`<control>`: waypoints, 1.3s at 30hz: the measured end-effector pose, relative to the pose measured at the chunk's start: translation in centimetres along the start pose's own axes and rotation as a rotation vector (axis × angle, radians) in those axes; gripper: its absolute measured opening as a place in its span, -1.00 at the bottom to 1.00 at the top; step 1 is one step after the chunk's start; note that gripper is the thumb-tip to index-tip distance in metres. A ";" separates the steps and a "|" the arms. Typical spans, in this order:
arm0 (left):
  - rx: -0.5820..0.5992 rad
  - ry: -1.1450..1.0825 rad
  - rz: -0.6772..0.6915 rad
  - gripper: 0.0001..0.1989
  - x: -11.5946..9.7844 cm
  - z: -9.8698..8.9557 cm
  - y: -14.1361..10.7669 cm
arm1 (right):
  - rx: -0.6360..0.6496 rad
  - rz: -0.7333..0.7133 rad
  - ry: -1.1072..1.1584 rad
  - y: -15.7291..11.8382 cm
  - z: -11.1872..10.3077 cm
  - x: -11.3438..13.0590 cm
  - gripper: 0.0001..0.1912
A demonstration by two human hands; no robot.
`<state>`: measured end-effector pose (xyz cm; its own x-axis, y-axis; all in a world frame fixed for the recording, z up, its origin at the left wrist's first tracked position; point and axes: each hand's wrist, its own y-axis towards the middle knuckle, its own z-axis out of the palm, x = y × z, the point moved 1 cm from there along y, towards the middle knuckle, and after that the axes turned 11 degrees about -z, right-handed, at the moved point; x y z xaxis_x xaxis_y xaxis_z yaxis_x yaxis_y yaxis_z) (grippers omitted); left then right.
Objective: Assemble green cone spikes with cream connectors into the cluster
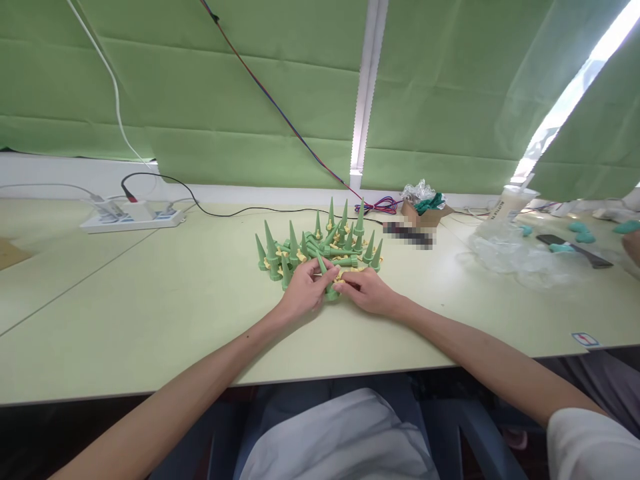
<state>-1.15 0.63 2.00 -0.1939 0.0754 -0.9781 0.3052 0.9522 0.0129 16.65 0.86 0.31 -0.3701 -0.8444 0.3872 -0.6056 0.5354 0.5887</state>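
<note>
Several green cone-shaped spikes with small yellow parts [270, 241] form a cluster on the pale table, some upright and some lying down. At the near edge of this cluster, my left hand [306, 288] is closed around one green spike [331, 292], whose tip shows between the thumb and fingers. My right hand [369, 291] meets it from the right, its fingers pinched at a yellow part against the same spike. The fingertips partly hide that yellow part.
A white power strip [133, 219] with plugs sits at the back left. Behind the cluster is a bundled cable [383, 205]. A small cardboard box [425, 215], a plastic cup [511, 203], clear plastic bags [520, 257] and a dark tool [575, 250] lie to the right.
</note>
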 end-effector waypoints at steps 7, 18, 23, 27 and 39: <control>-0.022 0.001 -0.003 -0.64 0.0 0.1 0.0 | 0.005 0.001 0.005 0.1 -0.1 0.1 -0.53; -0.054 0.030 0.017 -0.65 -0.2 0.1 -0.1 | -0.016 0.010 0.014 0.2 -0.2 0.4 -0.51; -0.064 0.043 0.024 -0.66 -0.5 0.2 -0.2 | -0.027 0.019 0.011 0.1 -0.3 0.5 -0.50; -0.089 0.061 0.048 -0.66 -0.7 0.2 -0.3 | -0.030 0.031 0.001 0.2 -0.3 0.6 -0.48; -0.105 0.095 0.085 -0.61 -0.5 0.0 -0.2 | -0.044 0.063 -0.078 0.4 -0.2 0.3 -0.44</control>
<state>-1.07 0.38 2.49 -0.2604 0.1798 -0.9486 0.2262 0.9665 0.1211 16.43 0.84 0.81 -0.4616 -0.8068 0.3688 -0.5482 0.5863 0.5964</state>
